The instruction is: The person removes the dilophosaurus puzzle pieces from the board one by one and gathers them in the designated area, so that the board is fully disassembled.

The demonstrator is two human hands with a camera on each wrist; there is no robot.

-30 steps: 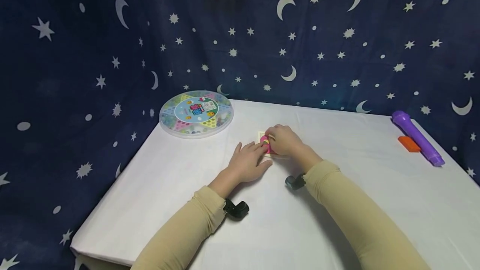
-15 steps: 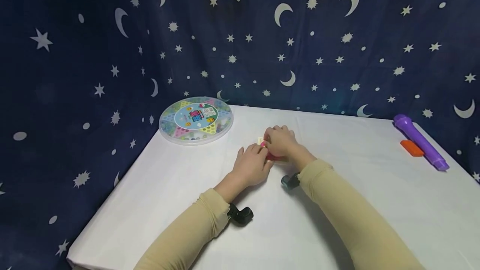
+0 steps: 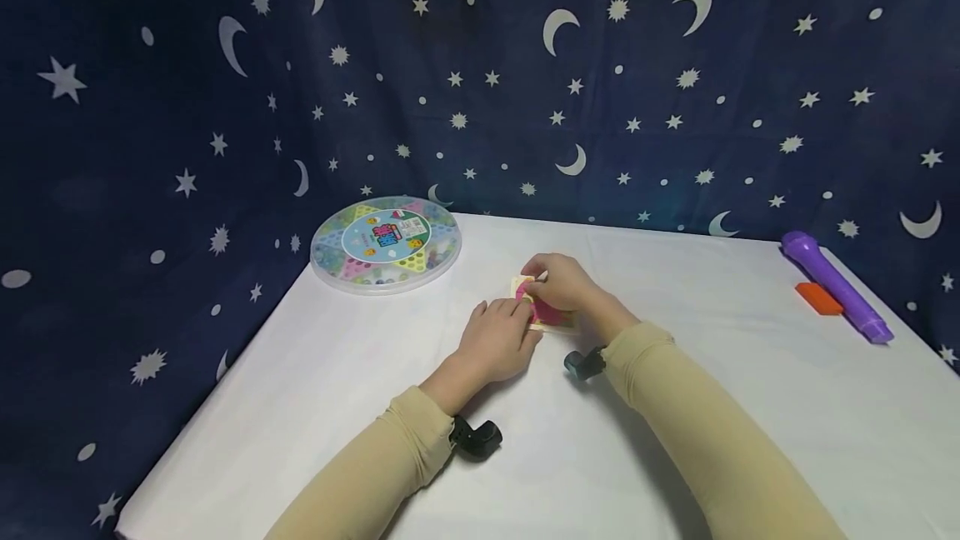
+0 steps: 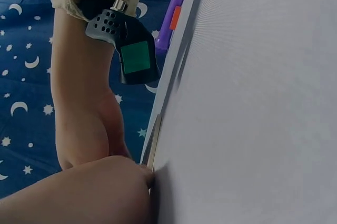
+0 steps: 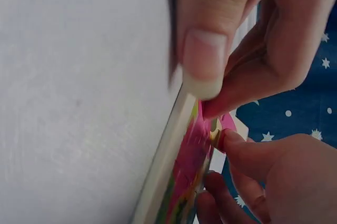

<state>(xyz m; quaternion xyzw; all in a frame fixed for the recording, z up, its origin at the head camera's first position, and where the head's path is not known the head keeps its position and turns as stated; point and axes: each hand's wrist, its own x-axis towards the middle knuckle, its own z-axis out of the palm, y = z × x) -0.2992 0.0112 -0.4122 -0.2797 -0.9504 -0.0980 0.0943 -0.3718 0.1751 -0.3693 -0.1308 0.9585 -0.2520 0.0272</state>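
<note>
A small flat wooden puzzle board [image 3: 557, 320] with a pink picture lies on the white table under both hands. In the right wrist view its pale wooden edge and pink, green and yellow print show. My right hand [image 3: 566, 283] reaches over the board's far side, fingers bent, and its thumb and finger pinch at a pink puzzle piece [image 5: 227, 122] that stands slightly raised. From the near left, my left hand [image 3: 497, 342] rests its fingertips on the board, one against that piece. The left wrist view shows the board edge-on, mostly hidden by the fingers.
A round clear case of a marble board game [image 3: 386, 244] stands at the back left. To the far right lie a purple tube-shaped thing [image 3: 836, 286] and a small orange block [image 3: 819, 298]. A dark star-and-moon curtain [image 3: 480, 40] hangs behind the table.
My left hand has drawn back slightly toward me, its fingers now more bent. My right hand stays over the board, and more of the pink picture shows. The head view has tilted a little.
</note>
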